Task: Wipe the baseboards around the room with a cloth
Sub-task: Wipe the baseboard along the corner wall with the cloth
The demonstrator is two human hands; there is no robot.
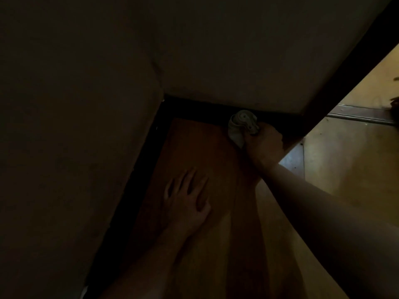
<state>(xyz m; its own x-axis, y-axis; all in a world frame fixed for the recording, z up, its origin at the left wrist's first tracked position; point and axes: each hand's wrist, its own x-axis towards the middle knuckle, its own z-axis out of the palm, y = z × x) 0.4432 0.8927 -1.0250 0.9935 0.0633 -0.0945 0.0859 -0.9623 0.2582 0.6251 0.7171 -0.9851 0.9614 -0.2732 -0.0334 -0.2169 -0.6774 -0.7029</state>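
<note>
I'm seeing the right hand (264,143) gripping the bunched cloth (241,126), fingers curled round it. It's pressing the cloth against the dark baseboard (198,106) at the far edge of the wooden floor (194,143), right of the room corner. The left hand (187,199) is lying flat mid-floor, fingers spread. The feed is coming through very dim.

Two dim, pale walls (237,50) meet in a corner ahead of me, above reddish wooden floor boards (200,143). To my right, a dark upright trim (345,70) borders a brighter yellowish floor (349,160), crossed by a metal threshold strip (362,115).
</note>
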